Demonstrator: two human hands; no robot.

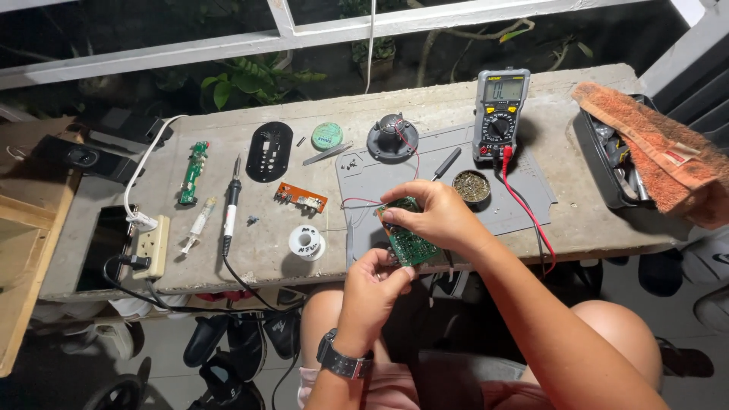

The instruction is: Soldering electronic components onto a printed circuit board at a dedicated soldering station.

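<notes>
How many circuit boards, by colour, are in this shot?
Green circuit boards: 2, one in both hands, one long narrow board lying on the bench
Orange circuit boards: 1
Total: 3

The right hand (437, 216) covers the top of the green board (410, 244), and the left hand (373, 282) hides its lower edge. What the left fingers (395, 269) pinch is too small to tell. An orange towel (657, 148) covers most of the tray (600, 163). The shoes (235, 342) sit half under the bench (577, 220)
</notes>
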